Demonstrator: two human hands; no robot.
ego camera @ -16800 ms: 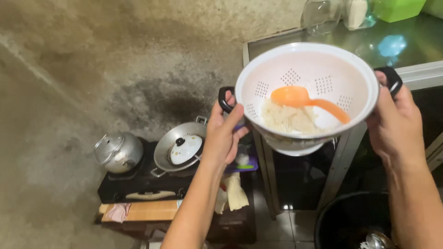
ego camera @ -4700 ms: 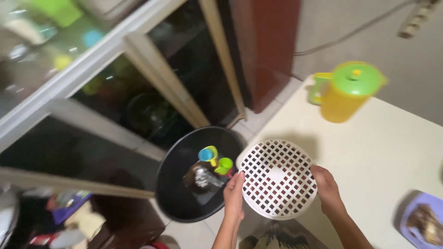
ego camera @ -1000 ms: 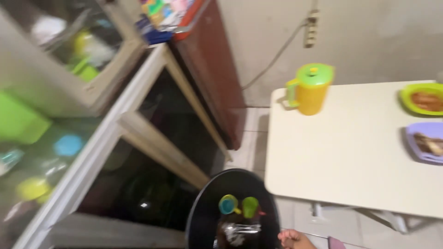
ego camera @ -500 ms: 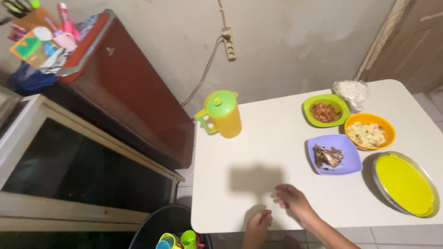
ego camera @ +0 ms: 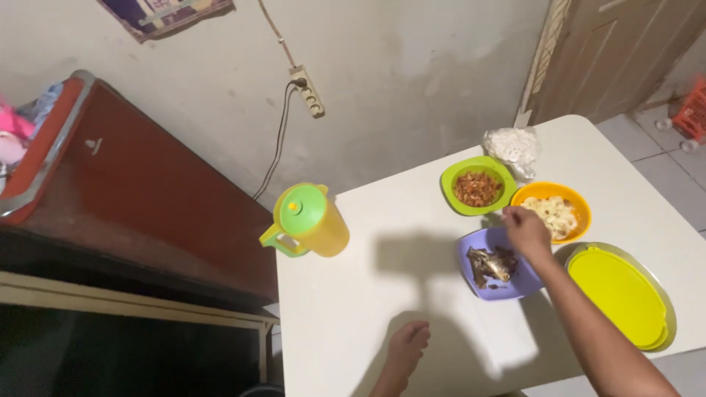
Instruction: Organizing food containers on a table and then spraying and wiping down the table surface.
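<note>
My white rectangular table (ego camera: 382, 294) stands against the plastered wall (ego camera: 412, 66), with the dark red cabinet (ego camera: 147, 198) to its left and the brown wooden door (ego camera: 618, 51) behind its far right corner. On the table, the yellow plastic jug with a green lid (ego camera: 307, 220) sits at the far left edge, while on the right the green bowl of chopped food (ego camera: 476, 185), the orange bowl of pale pieces (ego camera: 555, 209), the purple square bowl of dark meat (ego camera: 496, 265) and the round metal tray under a yellow lid (ego camera: 621, 294) cluster close together, with a clear bag of white food (ego camera: 512, 147) behind the green bowl. My right hand (ego camera: 526, 228) is over the far edge of the purple bowl, between it and the orange bowl, and my left hand (ego camera: 408, 349) rests on the table's near edge, well apart from the dishes.
</note>
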